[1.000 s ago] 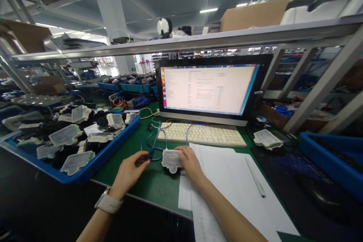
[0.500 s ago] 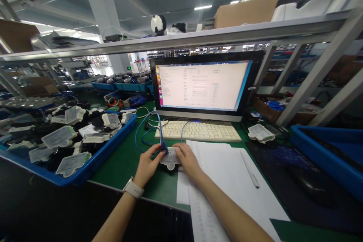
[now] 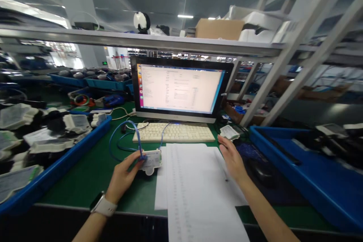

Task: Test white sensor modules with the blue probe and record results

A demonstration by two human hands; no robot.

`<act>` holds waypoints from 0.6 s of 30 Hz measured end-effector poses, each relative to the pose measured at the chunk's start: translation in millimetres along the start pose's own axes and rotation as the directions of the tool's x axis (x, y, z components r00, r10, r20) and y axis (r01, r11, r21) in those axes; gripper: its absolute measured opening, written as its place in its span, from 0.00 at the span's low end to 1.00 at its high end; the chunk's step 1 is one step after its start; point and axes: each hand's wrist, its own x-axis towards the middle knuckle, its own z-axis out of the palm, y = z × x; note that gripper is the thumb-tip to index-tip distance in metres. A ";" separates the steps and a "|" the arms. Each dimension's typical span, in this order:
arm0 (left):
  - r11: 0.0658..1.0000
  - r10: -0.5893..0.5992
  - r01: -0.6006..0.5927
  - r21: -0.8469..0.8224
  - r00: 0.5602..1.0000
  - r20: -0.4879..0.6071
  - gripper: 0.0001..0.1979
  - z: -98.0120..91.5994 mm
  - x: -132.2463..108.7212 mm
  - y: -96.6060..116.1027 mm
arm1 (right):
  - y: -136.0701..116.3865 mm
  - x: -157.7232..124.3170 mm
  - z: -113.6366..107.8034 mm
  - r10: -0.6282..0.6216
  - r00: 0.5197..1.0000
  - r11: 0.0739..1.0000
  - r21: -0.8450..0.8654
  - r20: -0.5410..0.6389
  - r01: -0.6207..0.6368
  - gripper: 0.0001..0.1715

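My left hand [image 3: 124, 176], with a watch on its wrist, pinches the blue cable plug [image 3: 142, 157] at the left edge of a white module [image 3: 151, 159]. The module rests low over the green bench, beside the papers. My right hand [image 3: 233, 158] is apart from it, over the right edge of the paper sheets [image 3: 195, 181], fingers spread with nothing between them. Just beyond its fingertips lies a second white module [image 3: 229, 132]. A blue cable [image 3: 112, 140] loops from the plug toward the keyboard [image 3: 176, 132].
A monitor [image 3: 177, 89] stands behind the keyboard. The left blue bin [image 3: 70, 155] holds several white modules. At the right are a black mouse [image 3: 259, 172] and another blue bin [image 3: 314, 185] with modules at its far end. A shelf [image 3: 170, 43] crosses above.
My right hand has let go of the first module and moved right, toward the second one. The view has turned to the right. My left hand still grips the plug.
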 end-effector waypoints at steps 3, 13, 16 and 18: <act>0.997 0.071 -0.071 0.016 0.997 -0.020 0.16 2.1 -1.3 -9.3 | 43.8 -8.1 -60.0 -0.027 0.993 0.927 -0.375 -0.115 -0.018 0.26; 0.967 0.240 -0.232 0.106 0.968 -0.071 0.13 5.5 -2.8 -13.3 | 124.3 -62.3 -119.1 0.033 0.985 0.695 -0.705 -0.170 -0.145 0.32; 0.965 0.246 -0.236 0.115 0.967 -0.074 0.12 5.1 -2.2 -10.3 | 137.4 -63.5 -121.2 0.112 0.986 0.695 -0.699 -0.126 -0.168 0.32; 0.963 0.256 -0.247 0.110 0.963 -0.082 0.12 4.9 -1.8 -9.1 | 139.1 -63.1 -119.8 0.130 0.986 0.683 -0.712 -0.105 -0.166 0.32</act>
